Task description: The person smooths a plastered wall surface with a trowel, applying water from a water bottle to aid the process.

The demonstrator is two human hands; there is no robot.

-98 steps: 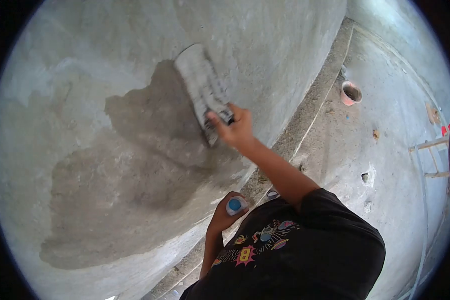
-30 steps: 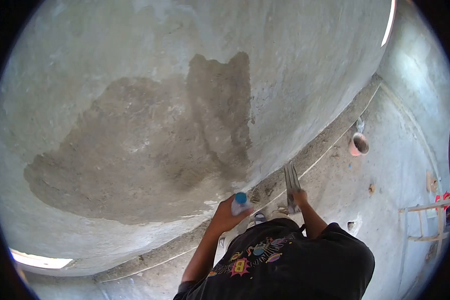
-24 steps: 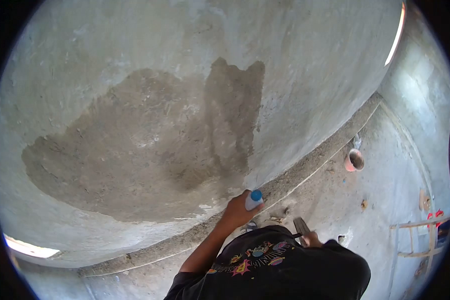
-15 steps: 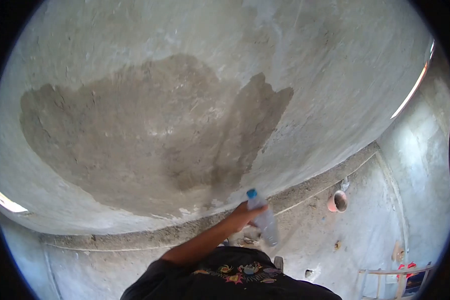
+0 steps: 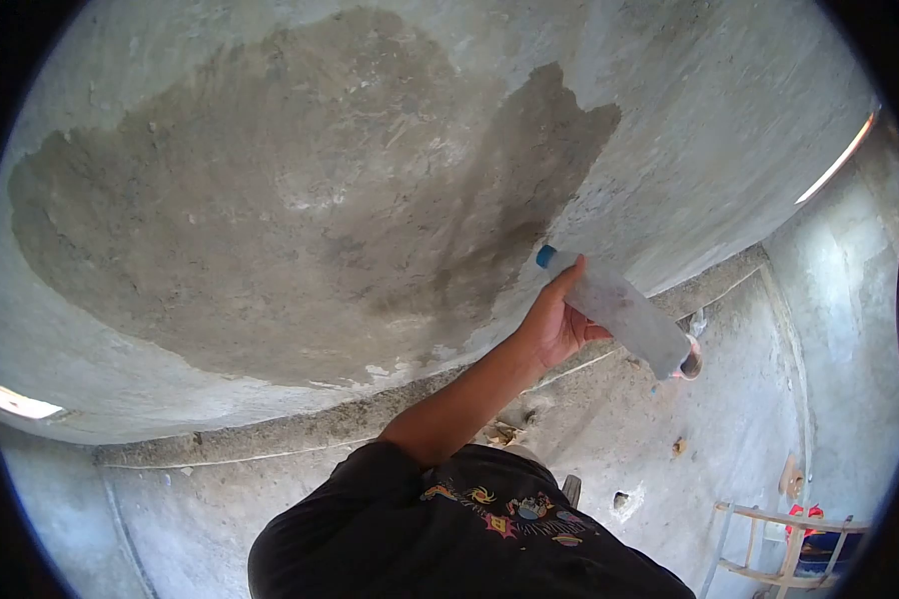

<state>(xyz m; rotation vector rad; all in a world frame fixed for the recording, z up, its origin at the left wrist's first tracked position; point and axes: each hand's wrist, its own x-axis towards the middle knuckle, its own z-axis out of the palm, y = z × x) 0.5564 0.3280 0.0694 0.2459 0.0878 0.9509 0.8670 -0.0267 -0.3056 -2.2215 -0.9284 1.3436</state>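
My left hand is wrapped round a translucent plastic bottle, with the thumb near the neck and the fingers underneath. Its blue cap points up and left, overlapping the right edge of a dark damp patch on the grey plastered wall. The bottle's base slants down to the right. My left arm reaches up across the view from the black shirt. My right hand is out of view.
A bucket stands on the floor to the right, partly hidden behind the bottle. A wooden frame stands at the lower right, with something red by it. A rough ledge runs along the wall's base.
My left hand has moved up and right with the bottle, which now tilts more to the side and looks larger. The view has shifted, so the damp patch sits higher.
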